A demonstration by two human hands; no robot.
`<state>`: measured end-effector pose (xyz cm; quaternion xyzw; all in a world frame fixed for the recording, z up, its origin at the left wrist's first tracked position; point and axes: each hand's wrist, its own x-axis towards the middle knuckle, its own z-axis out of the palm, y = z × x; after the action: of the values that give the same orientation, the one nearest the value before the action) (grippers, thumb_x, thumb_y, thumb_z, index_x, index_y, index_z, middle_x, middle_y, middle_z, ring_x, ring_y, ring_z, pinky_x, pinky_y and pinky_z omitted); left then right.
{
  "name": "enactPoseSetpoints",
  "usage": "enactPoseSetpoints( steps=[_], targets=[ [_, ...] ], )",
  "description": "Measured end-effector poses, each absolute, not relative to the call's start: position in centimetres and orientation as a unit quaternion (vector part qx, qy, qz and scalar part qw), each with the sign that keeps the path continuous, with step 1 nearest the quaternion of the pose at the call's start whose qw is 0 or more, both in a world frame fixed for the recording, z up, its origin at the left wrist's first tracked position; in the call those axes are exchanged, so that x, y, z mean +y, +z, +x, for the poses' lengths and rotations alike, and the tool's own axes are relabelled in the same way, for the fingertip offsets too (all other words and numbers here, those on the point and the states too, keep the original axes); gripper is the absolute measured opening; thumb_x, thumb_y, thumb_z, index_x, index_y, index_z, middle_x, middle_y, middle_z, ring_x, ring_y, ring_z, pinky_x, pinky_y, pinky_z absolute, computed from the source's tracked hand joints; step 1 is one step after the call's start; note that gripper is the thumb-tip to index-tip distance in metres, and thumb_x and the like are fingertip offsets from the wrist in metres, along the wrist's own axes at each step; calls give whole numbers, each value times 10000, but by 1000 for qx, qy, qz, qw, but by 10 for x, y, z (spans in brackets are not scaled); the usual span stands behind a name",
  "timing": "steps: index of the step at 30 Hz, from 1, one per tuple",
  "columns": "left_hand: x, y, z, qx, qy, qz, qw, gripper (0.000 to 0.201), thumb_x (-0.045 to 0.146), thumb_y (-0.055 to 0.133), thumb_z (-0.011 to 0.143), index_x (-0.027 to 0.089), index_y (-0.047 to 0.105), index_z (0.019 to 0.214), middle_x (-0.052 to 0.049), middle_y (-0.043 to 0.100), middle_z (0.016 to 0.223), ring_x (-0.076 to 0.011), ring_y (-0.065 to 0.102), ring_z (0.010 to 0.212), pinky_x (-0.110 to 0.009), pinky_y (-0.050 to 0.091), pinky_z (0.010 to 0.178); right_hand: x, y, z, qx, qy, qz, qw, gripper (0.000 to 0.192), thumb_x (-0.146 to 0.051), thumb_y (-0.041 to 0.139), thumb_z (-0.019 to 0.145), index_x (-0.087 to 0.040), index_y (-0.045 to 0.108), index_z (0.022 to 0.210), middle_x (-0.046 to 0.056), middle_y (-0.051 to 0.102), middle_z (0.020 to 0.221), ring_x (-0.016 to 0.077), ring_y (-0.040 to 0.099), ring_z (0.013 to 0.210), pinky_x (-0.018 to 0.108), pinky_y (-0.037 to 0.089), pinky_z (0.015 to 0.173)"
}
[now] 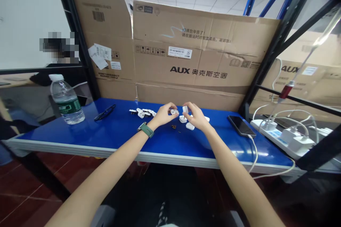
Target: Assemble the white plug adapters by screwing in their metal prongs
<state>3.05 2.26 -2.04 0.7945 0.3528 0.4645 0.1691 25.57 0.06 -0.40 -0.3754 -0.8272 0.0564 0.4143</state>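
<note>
My left hand is closed on a small white plastic plug part, held between thumb and fingers just above the blue tabletop. Opposite it, my right hand pinches a white plastic cover, apart from the left hand's piece. Below the right hand lie a white piece and a rounded white cover. Another white piece shows partly behind that hand. Small brass-coloured bits rest nearer me. Left of my left hand is a loose pile of white plug parts, some with dark pins.
A water bottle and black glasses occupy the blue table's left side. Rightward lie a phone on a cable and a power strip with chargers. Cardboard walls the back. A person sits beyond the left post.
</note>
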Motion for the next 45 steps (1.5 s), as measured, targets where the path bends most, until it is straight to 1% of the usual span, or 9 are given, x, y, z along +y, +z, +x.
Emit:
enactPoseSetpoints(
  steps=[6, 11, 16, 19, 24, 31, 36, 41, 45],
  targets=[
    [15, -16, 17, 472, 294, 830, -30, 203, 306, 641, 867, 240, 681, 1055, -48, 763, 1082, -259, 705, 1033, -361, 491, 892, -7, -2, 260, -894, 64, -345, 279, 279, -322, 627, 925, -222, 653, 1184, 43, 686, 959, 204, 626, 876, 312, 463, 835],
    [13, -12, 13, 528, 199, 824, -51, 228, 327, 625, 879, 263, 720, 1077, -57, 773, 1091, -308, 683, 1109, -440, 427, 971, -12, 0, 260, -924, 91, -324, 183, 321, -250, 670, 880, -260, 706, 1198, 37, 736, 1022, 216, 666, 950, 315, 461, 874],
    [14, -12, 8, 568, 143, 808, -63, 224, 332, 606, 875, 261, 733, 1045, -76, 762, 1118, -339, 660, 1113, -505, 398, 987, -10, -1, 260, -929, 87, -336, 133, 159, -233, 658, 894, -244, 774, 1003, 49, 773, 1072, 232, 690, 978, 317, 461, 869],
    [15, -14, 4, 587, 135, 795, -71, 220, 297, 598, 862, 231, 722, 1031, -106, 752, 1124, -368, 649, 1112, -546, 396, 983, -6, -4, 262, -926, 81, -352, 112, 177, -233, 695, 868, -254, 786, 1019, 54, 766, 1124, 247, 688, 1037, 318, 458, 901],
    [20, -16, -2, 623, 123, 768, -79, 220, 241, 607, 840, 203, 705, 1033, -141, 736, 1127, -400, 632, 1142, -582, 399, 995, 1, -10, 267, -911, 57, -397, 92, 212, -233, 747, 831, -246, 788, 1039, 78, 718, 1147, 239, 677, 1001, 304, 459, 897],
    [27, -18, -11, 676, 114, 725, -65, 257, 177, 572, 877, 187, 679, 1111, -161, 707, 1171, -370, 656, 1131, -527, 448, 982, 7, -15, 272, -861, 10, -505, 65, 250, -244, 744, 866, -238, 771, 1115, 120, 680, 1189, 260, 661, 1049, 290, 447, 848],
    [24, -17, -10, 674, 121, 725, -74, 278, 173, 561, 883, 158, 667, 1141, -181, 669, 1212, -380, 639, 1134, -583, 425, 1005, 6, -14, 266, -832, -18, -542, 113, 236, -409, 708, 917, -233, 763, 1063, 121, 717, 1093, 276, 659, 1057, 307, 438, 846],
    [21, -12, 0, 620, 162, 763, -89, 302, 188, 470, 957, 219, 649, 1199, -126, 645, 1272, -334, 605, 1190, -522, 428, 1013, 8, -14, 250, -782, -36, -593, 186, 338, -500, 616, 970, -202, 710, 1100, 140, 719, 1110, 268, 669, 1042, 309, 451, 834],
    [11, -6, 9, 451, 225, 863, -35, 217, 283, 517, 983, 231, 685, 1112, -86, 667, 1166, -271, 621, 1127, -408, 455, 968, 10, -16, 243, -788, -51, -579, 203, 461, -524, 647, 942, -175, 656, 1242, 180, 710, 1165, 302, 671, 1096, 341, 468, 893]
  ],
)
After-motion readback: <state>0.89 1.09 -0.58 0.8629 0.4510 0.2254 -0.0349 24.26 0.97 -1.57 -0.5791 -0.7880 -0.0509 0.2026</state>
